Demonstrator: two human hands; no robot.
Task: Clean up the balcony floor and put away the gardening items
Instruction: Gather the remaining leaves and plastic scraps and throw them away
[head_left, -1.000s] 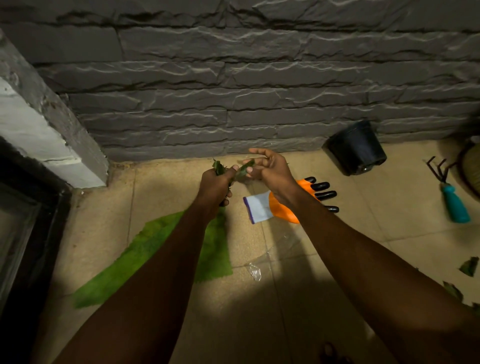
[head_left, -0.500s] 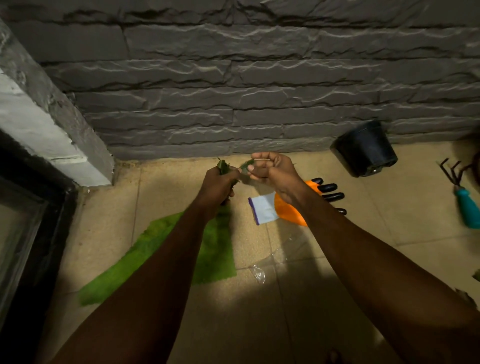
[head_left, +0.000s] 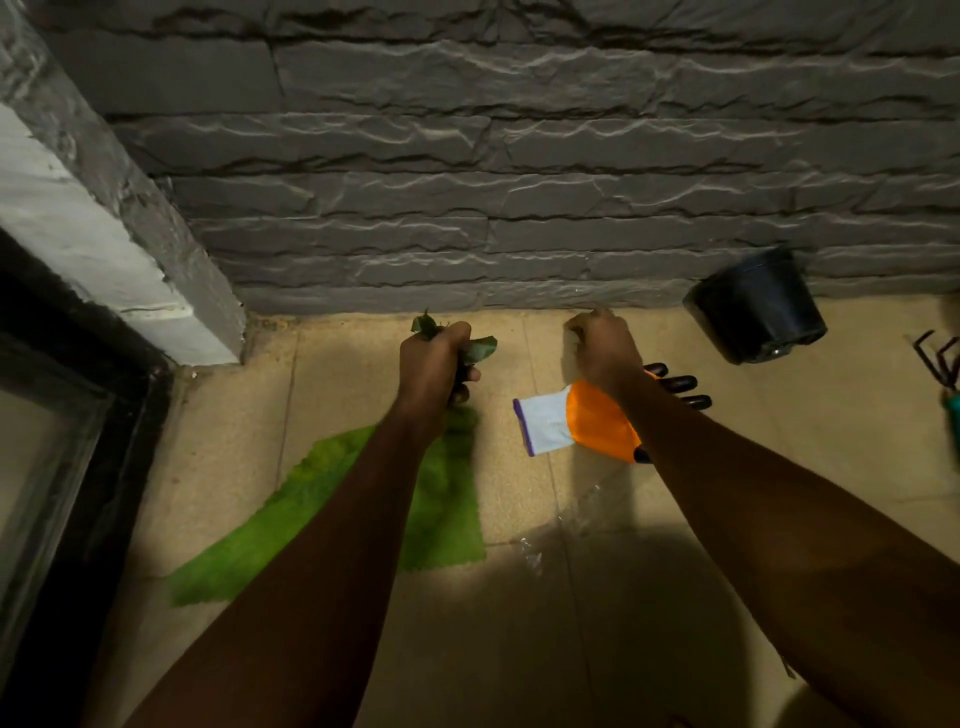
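Note:
My left hand (head_left: 436, 364) grips a bunch of dark green leaves (head_left: 480, 349) that stick out above and beside the fist. My right hand (head_left: 605, 348) hovers apart from it, to the right, with its back to the camera and its fingers curled; nothing shows in it. Under my right wrist an orange and white gardening glove (head_left: 582, 426) with black fingertips lies flat on the tiled floor. A black plastic pot (head_left: 758, 306) lies on its side against the stone wall. At the right edge lies a hand rake (head_left: 948, 384) with a teal handle.
A green mat (head_left: 363, 514) lies on the floor under my left forearm. A crumpled clear plastic bag (head_left: 561, 525) sits just right of it. The grey stone wall (head_left: 519, 208) closes the far side. A dark door frame (head_left: 78, 415) runs along the left.
My hands were together with a leaf passing between them. Now the right hand has pulled away to the right and curled, and the left hand holds all the leaves.

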